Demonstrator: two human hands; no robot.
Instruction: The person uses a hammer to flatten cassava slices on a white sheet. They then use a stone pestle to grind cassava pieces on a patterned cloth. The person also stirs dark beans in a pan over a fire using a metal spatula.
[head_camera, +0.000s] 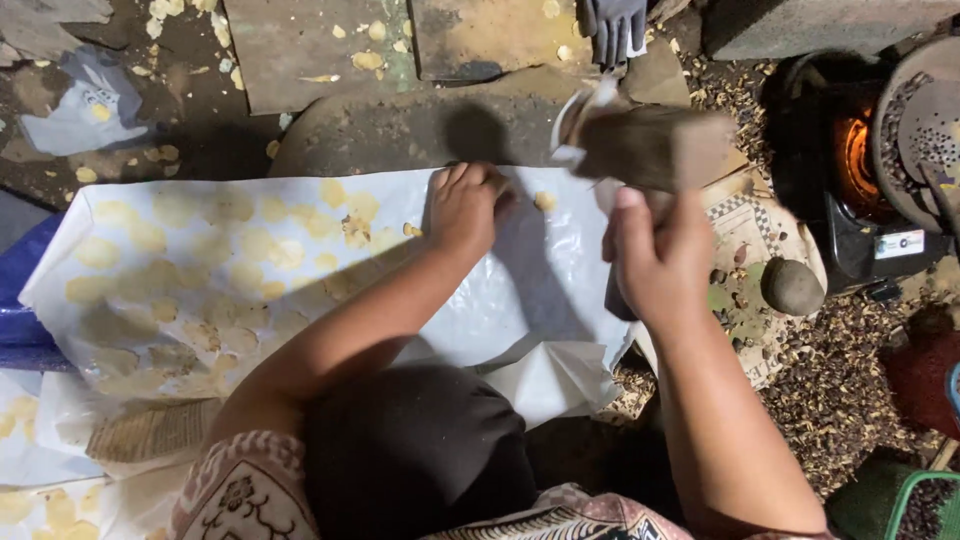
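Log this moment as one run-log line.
left hand: pressed on white sheet | right hand: holds wooden block raised | yellow discs: on sheet

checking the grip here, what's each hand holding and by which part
Right hand grips a brown wooden block by its lower end. Left hand presses on the white plastic sheet; whether it pinches anything cannot be told.

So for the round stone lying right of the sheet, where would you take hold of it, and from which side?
Take the stone across its widest middle, coming from above. It is smooth and rounded with no edge or handle, and it lies free on the mat, so its top and sides look open. The right hand, nearest it, already holds a wooden block.
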